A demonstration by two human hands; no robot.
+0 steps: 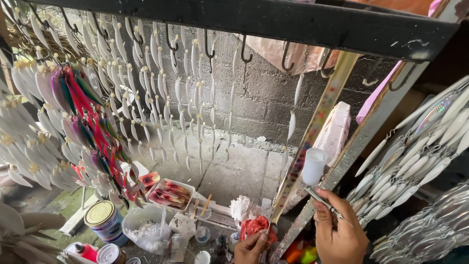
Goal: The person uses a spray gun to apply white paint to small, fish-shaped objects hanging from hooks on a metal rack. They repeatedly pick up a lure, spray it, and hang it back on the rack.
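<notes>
From the head camera, my right hand (337, 234) is curled shut around a slim silver metal airbrush (323, 200), whose translucent white plastic cup (313, 166) stands upright just above the fingers. The airbrush's long axis runs from lower right up to the left, its tip close beside a long, narrow paint-speckled strip (312, 134). That strip slants steeply from the black metal hook rail (273, 22) overhead down to my left hand (250, 247), which pinches its lower end between thumb and fingertips, next to a crumpled red rag (255, 226). So the strip lies just left of the airbrush tip, and the right hand is the nearer one to its middle stretch. Smooth, white, leaf-shaped lure bodies (161, 98) hang in chains from the hooks; some at left are glossy red and green (85, 115). A round gold-lidded tin (103, 220) sits on the rough floor.
</notes>
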